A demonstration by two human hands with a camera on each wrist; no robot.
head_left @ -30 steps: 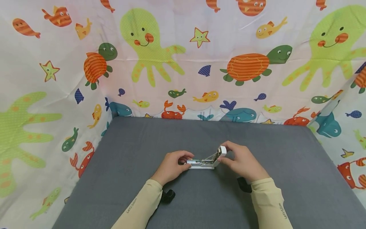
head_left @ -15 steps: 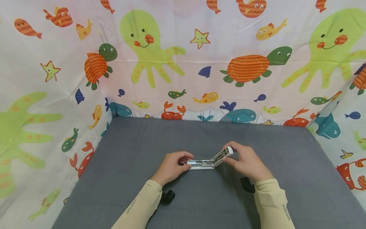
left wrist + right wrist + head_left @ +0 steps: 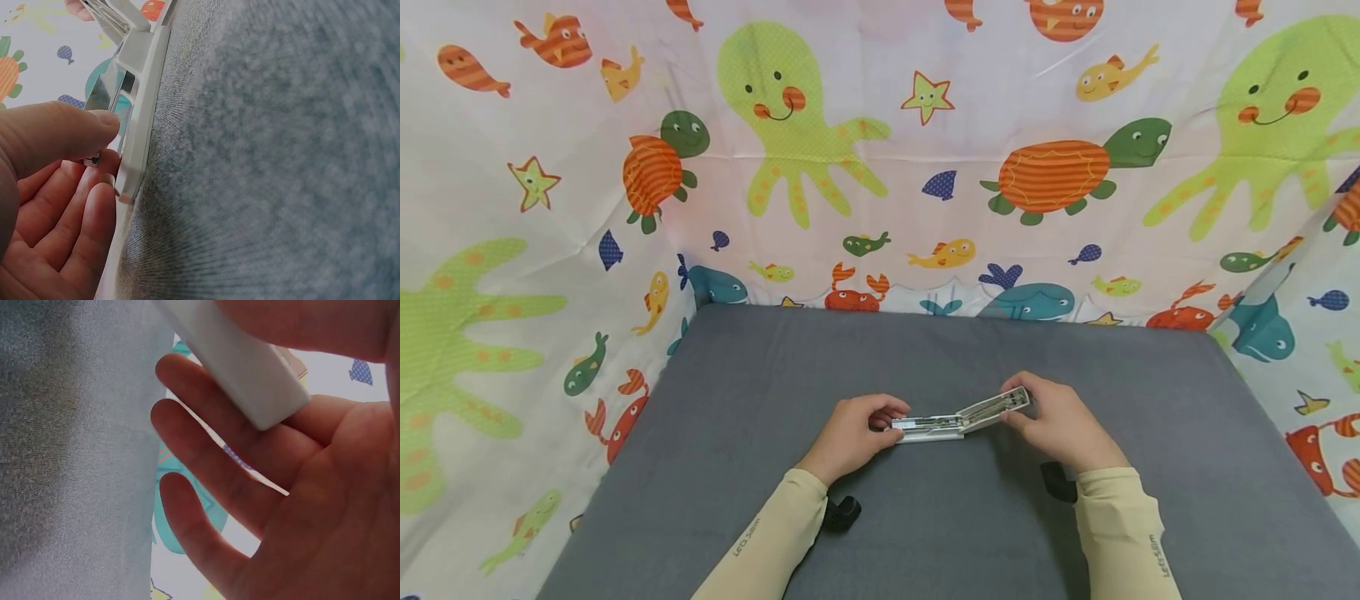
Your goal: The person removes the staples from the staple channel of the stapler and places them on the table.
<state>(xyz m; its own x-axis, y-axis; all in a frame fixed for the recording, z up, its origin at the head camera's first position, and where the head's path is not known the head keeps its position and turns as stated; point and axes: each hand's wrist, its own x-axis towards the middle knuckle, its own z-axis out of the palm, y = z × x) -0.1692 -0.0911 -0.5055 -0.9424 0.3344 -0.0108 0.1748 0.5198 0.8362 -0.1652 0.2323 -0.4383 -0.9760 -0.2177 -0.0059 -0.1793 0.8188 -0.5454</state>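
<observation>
A white stapler [image 3: 929, 435] sits on the grey surface with its top cover [image 3: 994, 408] swung far back to the right, baring the metal inside. My left hand [image 3: 853, 433] pinches the front end of its metal magazine [image 3: 103, 94] between thumb and fingers; in the left wrist view the magazine stands raised off the white base [image 3: 145, 100]. With thumb and index finger my right hand [image 3: 1060, 421] grips the cover's free end. In the right wrist view the cover's white outer side [image 3: 250, 375] lies across the fingers, the other fingers extended.
Grey cloth [image 3: 880, 533] covers the work surface. A white curtain [image 3: 880, 183] printed with sea animals stands behind it and on both sides. A black wrist mount [image 3: 841, 514] sits under the left forearm, another black mount [image 3: 1058, 482] by the right.
My right hand has moved right and tipped the stapler's cover from nearly upright to a low slant. The left hand stays in place on the magazine's end.
</observation>
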